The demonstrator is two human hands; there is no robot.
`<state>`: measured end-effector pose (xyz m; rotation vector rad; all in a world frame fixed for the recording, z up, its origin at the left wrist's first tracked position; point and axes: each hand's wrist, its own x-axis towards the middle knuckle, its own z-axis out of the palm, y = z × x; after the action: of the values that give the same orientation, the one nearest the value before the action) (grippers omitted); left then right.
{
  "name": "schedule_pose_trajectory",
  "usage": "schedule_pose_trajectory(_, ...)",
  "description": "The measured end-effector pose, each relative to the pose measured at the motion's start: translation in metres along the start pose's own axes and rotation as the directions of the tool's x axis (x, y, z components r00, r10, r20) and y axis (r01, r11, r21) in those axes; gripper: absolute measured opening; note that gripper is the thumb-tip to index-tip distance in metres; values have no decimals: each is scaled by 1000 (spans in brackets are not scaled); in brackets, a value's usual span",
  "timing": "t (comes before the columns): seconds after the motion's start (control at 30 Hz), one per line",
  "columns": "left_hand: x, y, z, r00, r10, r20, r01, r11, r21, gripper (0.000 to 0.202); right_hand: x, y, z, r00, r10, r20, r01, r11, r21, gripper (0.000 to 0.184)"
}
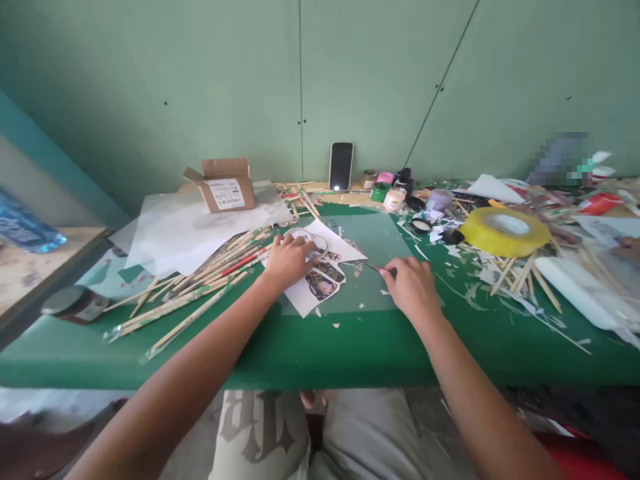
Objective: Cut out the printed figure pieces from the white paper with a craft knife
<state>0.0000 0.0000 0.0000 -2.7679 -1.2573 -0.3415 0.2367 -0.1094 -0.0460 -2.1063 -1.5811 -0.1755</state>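
Note:
My left hand (289,261) rests palm down, its fingers laid over a white paper sheet (303,301) and a pale round ring (320,241). Dark butterfly-wing-like patterned shapes (323,280) show on the sheet beside those fingers. My right hand (413,285) is closed in a pinch on a thin craft knife (373,267), its tip pointing left toward the sheet's right corner. Under both lies a translucent grey-green mat (367,293) with small paper scraps on it. The fingertips of my left hand are partly hidden.
Wrapped wooden sticks (220,277) lie left, near a dark jar (75,304). Behind stand an open cardboard box (227,193), a phone (341,165) and several small paint pots (395,198). A yellow tape roll (480,232), sticks and paper offcuts crowd the right.

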Motion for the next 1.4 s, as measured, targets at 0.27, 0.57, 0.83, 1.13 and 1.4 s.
schedule_pose_trajectory(0.27,24,6,-10,997,68,46,-66,997,-41,30,-1,2,3,996,-82,-31,80,995,-61,18)
schedule_pose_trajectory(0.57,78,15,-28,996,77,35,-68,974,-215,33,-3,6,6,980,-148,-130,151,989,10,18)
schedule_pose_trajectory(0.83,26,11,-12,980,178,87,-141,934,-328,31,-3,-24,-22,917,-374,-141,396,898,192,45)
schedule_pose_trajectory(1.13,-21,-16,-3,993,118,25,-102,932,-349,80,63,-58,-13,740,-627,244,539,770,343,39)
schedule_pose_trajectory(1.4,-34,-19,14,997,6,74,22,929,-370,95,71,-76,10,707,-630,321,553,776,304,10)
